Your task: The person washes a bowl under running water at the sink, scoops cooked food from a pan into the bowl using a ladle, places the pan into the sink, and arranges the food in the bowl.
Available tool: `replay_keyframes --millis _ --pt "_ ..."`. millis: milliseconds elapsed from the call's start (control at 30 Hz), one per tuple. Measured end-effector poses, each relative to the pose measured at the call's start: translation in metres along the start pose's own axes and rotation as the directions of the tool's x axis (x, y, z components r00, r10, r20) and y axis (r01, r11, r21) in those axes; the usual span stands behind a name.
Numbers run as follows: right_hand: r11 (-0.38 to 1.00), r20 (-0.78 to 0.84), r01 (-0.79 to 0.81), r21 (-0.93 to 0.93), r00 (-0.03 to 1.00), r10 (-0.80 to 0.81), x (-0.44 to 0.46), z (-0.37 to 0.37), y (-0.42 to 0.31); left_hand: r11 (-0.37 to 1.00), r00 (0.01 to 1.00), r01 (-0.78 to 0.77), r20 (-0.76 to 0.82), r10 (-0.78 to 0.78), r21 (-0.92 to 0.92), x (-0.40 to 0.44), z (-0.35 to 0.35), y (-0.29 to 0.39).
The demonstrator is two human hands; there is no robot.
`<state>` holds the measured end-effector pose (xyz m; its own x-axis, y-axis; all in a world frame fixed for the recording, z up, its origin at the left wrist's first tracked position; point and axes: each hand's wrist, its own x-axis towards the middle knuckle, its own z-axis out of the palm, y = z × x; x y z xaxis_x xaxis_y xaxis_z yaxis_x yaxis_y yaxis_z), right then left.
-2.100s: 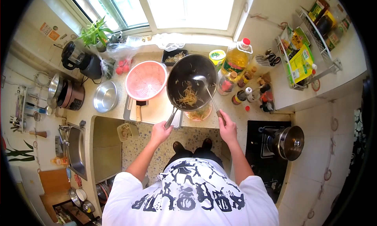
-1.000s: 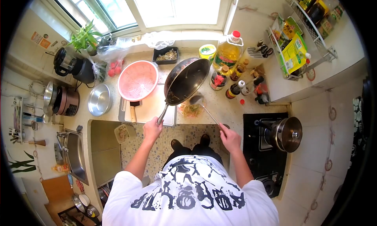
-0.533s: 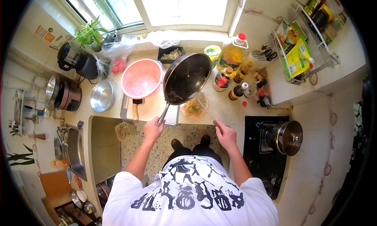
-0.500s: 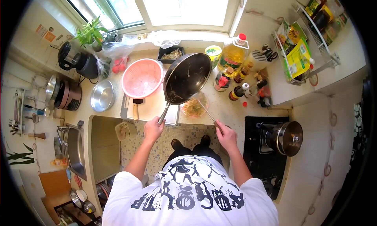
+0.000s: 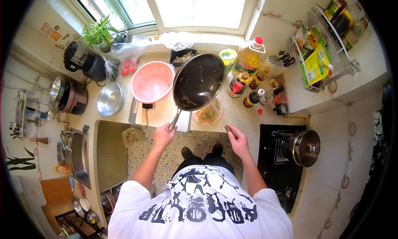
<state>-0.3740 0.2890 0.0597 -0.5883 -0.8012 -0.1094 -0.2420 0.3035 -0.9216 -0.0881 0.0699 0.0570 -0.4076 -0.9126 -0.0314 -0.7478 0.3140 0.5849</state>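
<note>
My left hand (image 5: 166,134) is closed round the metal handle of a dark wok (image 5: 195,79), which is tilted up above the counter. A few shreds of food cling to the wok's inside. In my right hand (image 5: 236,138) is a long-handled spatula (image 5: 217,111), gripped by its brown end. The spatula's head reaches into the lower right of the wok; its exact shape is hard to make out. Below the wok's lower edge, a plate of shredded food (image 5: 208,115) rests on the counter, partly hidden by the wok and the spatula.
A white cutting board (image 5: 163,114) with a knife (image 5: 145,115) lies left of the plate, beside a pink colander (image 5: 152,82) and a metal bowl (image 5: 110,99). Sauce bottles (image 5: 253,98) and an oil jug (image 5: 248,58) stand right. A lidded pot (image 5: 304,148) sits on the stove (image 5: 271,168).
The spatula's head has moved up into the wok from its lower rim. My right hand has shifted slightly upward. The wok stays tilted in my left hand.
</note>
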Motion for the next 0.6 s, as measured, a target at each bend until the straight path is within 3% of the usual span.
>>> replay_keyframes --millis 67,167,267,367,600 --pt "0.998 0.069 -0.059 -0.023 0.996 0.061 0.005 0.002 -0.029 1.0 1.0 0.005 0.014 -0.005 -0.001 -0.001 -0.001 0.004" --pt "0.995 0.057 0.017 -0.095 0.998 -0.012 0.004 0.003 -0.049 1.0 1.0 0.002 0.003 -0.002 -0.013 -0.004 0.0 0.003" --pt "0.999 0.063 0.0 -0.051 0.998 0.003 0.003 0.003 -0.048 1.0 1.0 -0.012 -0.015 0.012 -0.019 -0.005 0.001 0.003" --pt "0.993 0.043 0.103 -0.063 0.994 -0.1 0.003 0.002 -0.025 1.0 1.0 -0.002 -0.014 0.001 -0.028 -0.004 0.001 0.006" --pt "0.932 0.063 0.172 -0.319 0.985 -0.16 0.001 -0.031 -0.01 1.0 1.0 0.001 -0.019 -0.001 -0.008 -0.001 0.003 0.007"
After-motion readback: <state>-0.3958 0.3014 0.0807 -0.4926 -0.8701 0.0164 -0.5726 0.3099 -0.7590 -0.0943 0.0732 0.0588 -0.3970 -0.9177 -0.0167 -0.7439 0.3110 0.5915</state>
